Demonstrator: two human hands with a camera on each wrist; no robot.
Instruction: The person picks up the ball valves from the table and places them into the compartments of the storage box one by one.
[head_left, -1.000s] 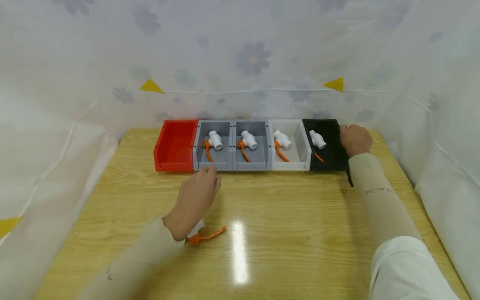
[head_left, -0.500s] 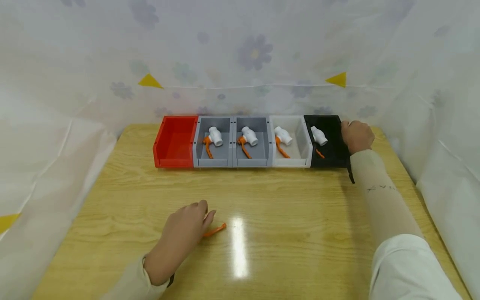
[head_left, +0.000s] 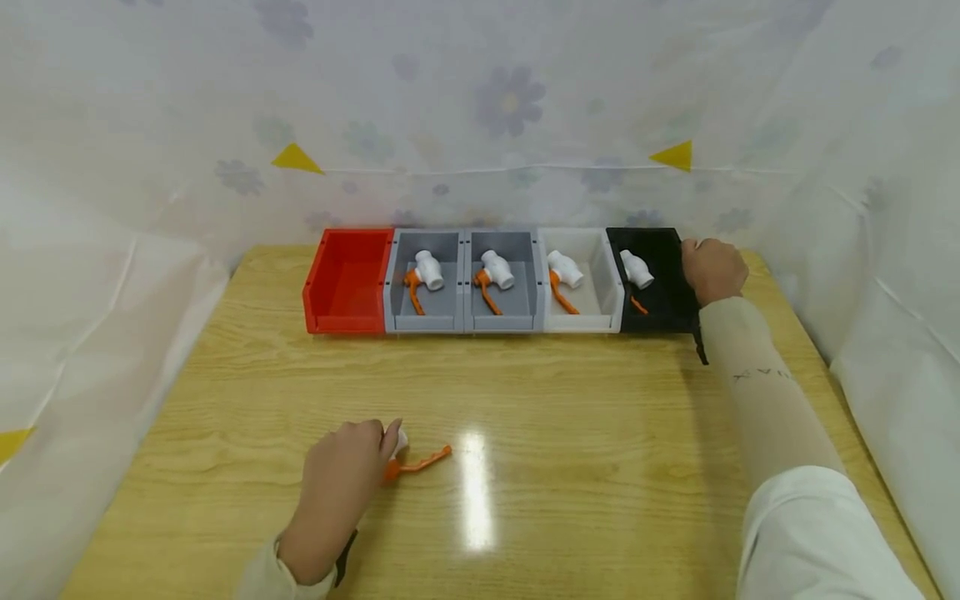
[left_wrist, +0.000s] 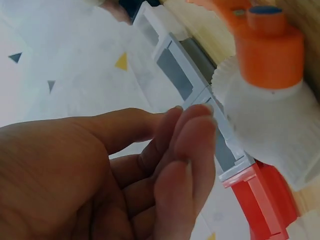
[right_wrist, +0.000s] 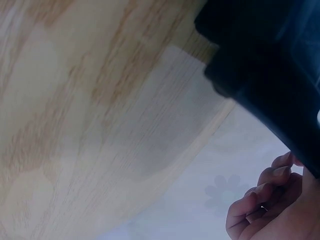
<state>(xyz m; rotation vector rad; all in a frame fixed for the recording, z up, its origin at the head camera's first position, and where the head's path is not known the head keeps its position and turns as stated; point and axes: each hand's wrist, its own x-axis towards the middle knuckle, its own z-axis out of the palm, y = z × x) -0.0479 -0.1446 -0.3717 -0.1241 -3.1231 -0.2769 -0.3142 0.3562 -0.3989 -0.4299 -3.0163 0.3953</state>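
Observation:
A white plastic ball valve (head_left: 392, 471) with an orange lever lies on the table, partly hidden by my left hand (head_left: 337, 475). In the left wrist view the valve (left_wrist: 270, 112) is beside the fingers (left_wrist: 175, 195), which are loosely bent with nothing between them. At the back right, my right hand (head_left: 715, 271) grips the right wall of the black bin (head_left: 663, 308). The right wrist view has curled fingers (right_wrist: 260, 200) at this bin's edge; the thumb's place is unclear there. Inside the black bin lies another white valve (head_left: 637, 270), its orange lever partly visible.
A row of joined bins runs along the back of the wooden table (head_left: 540, 400): a red bin (head_left: 347, 323), two grey bins (head_left: 426, 325) and a white bin (head_left: 581, 325). Both grey bins and the white one hold a valve each. Patterned sheeting (head_left: 450, 100) surrounds the table.
My left hand has come back from near the bins toward the front left, beside the loose valve. The right hand stays at the black bin's wall. The view has shifted slightly.

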